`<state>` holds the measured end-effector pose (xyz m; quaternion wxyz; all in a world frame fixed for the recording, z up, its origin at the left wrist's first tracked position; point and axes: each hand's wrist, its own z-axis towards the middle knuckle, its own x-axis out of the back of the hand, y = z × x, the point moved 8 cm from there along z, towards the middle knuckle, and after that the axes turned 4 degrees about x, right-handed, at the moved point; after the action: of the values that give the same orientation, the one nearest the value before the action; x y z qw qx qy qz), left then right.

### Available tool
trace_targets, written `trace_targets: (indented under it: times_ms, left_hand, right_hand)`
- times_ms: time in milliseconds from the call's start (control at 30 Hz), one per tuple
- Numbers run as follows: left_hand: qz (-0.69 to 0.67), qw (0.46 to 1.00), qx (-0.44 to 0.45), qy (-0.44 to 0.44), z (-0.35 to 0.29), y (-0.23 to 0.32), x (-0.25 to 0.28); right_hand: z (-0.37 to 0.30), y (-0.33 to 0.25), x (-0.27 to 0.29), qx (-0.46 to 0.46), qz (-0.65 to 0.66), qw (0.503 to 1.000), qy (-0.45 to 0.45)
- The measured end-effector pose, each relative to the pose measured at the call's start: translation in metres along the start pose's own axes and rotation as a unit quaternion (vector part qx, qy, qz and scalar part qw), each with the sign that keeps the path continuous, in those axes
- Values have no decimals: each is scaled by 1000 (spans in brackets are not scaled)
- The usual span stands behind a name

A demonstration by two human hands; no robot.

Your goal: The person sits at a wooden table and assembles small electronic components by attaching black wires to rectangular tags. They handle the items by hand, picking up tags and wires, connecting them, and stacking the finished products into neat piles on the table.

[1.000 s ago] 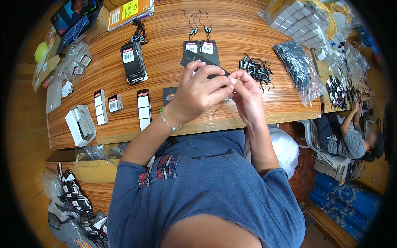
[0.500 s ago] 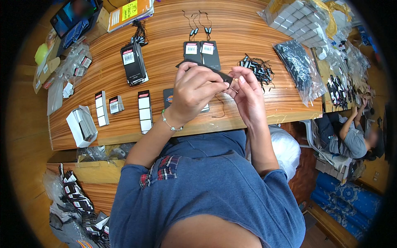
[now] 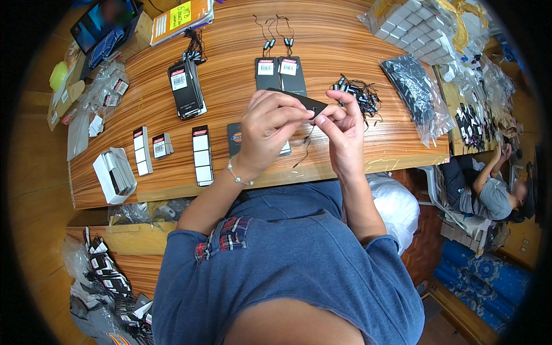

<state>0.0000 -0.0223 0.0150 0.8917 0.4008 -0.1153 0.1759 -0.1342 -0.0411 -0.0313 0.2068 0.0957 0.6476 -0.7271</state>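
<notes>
Above the table's front edge, my left hand (image 3: 267,123) pinches a black hang tag (image 3: 296,100), its holed end pointing right. A thin dark cord (image 3: 306,150) dangles below that end. My right hand (image 3: 347,135) has thumb and fingers closed at the holed end, apparently on the cord; the exact grip is partly hidden. Below my left hand lie more black tags (image 3: 234,133), mostly covered. Two labelled tags (image 3: 265,77) with cords attached lie side by side beyond my hands. A pile of black cords (image 3: 357,96) sits right of them.
Left on the wooden table (image 3: 230,34) are a stack of labelled tags (image 3: 187,92), sticker strips (image 3: 201,156) and a white box of cards (image 3: 115,175). A plastic bag of black items (image 3: 415,95) and small white boxes (image 3: 408,29) lie right. Another person (image 3: 494,192) sits far right.
The tag's holed end has turned more into view. My right hand's fingers have come in closer to that end, and the hanging cord has shifted slightly.
</notes>
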Motion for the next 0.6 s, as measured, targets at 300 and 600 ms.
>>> trace_targets:
  times_ms: [300, 600]
  left_hand:
    - [-170, 972, 158, 32, -11, -16, -10]
    - [-307, 914, 265, 21, -19, -38, -21]
  right_hand:
    - [-4, -1, 2, 63, 27, 996, 50]
    - [-7, -9, 3, 148, -127, 980, 32]
